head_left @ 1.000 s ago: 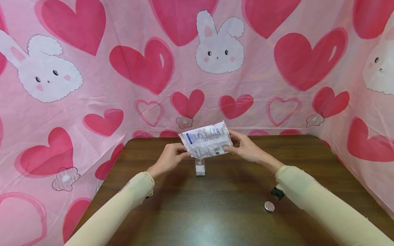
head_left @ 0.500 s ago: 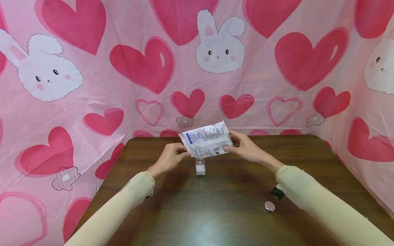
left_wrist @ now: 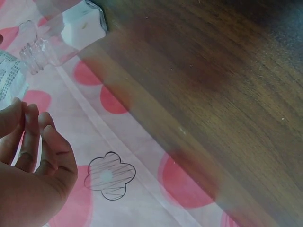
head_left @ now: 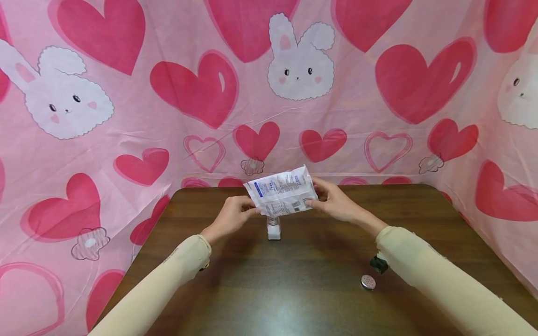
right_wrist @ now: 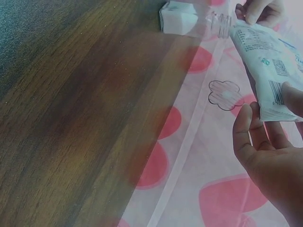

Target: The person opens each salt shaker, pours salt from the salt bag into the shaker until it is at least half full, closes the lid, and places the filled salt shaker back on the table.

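Note:
A white printed packet (head_left: 282, 192) is held tilted, its lower left corner over the mouth of a small clear glass jar (head_left: 273, 229). My left hand (head_left: 229, 215) pinches that corner between thumb and fingers; the left wrist view shows the packet's end (left_wrist: 12, 80) at the jar's threaded neck. The packet's right end is gripped by my right hand (head_left: 336, 200), with the thumb on its front. White contents (right_wrist: 180, 21) fill the lower part of the upright jar. Whether anything is flowing between packet and jar cannot be seen.
A round metal lid with holes (head_left: 367, 282) lies on the brown wooden table (head_left: 252, 289), near my right forearm. Behind the table hangs a pink cloth (head_left: 357, 93) with hearts and rabbits. A dark object (head_left: 378, 264) shows at the right sleeve's cuff.

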Tool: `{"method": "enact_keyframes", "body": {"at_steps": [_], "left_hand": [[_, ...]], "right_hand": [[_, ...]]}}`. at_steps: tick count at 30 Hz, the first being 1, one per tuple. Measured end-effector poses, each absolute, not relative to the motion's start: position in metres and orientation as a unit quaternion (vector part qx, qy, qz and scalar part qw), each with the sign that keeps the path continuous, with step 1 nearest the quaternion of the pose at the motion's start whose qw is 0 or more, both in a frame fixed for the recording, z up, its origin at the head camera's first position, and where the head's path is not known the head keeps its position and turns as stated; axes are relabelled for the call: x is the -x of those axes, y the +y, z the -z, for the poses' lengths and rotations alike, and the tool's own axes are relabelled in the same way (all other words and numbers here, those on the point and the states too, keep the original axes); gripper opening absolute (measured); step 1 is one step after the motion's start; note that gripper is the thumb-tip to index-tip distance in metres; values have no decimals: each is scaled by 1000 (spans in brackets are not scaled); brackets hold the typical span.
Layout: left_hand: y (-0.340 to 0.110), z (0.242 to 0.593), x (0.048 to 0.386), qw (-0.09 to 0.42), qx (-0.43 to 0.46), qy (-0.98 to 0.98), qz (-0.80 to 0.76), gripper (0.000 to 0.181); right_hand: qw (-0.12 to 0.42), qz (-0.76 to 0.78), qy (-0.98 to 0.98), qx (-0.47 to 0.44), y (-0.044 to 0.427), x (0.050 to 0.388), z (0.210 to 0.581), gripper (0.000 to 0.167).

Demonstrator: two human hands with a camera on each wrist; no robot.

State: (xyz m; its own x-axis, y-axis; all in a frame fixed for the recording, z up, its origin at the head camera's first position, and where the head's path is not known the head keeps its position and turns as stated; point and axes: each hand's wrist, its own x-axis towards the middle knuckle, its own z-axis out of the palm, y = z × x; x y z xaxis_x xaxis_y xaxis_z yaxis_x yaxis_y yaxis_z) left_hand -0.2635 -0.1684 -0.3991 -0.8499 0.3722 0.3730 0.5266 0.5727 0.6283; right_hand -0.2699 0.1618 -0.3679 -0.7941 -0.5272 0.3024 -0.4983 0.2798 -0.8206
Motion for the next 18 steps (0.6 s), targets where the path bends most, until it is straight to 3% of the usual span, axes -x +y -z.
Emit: {"method": "enact_keyframes", "body": {"at_steps": [18], "left_hand": [[-169,398,263,103,260,-878,389,6]], "right_hand": [[15,511,800,313,161,270,369,69]]}}
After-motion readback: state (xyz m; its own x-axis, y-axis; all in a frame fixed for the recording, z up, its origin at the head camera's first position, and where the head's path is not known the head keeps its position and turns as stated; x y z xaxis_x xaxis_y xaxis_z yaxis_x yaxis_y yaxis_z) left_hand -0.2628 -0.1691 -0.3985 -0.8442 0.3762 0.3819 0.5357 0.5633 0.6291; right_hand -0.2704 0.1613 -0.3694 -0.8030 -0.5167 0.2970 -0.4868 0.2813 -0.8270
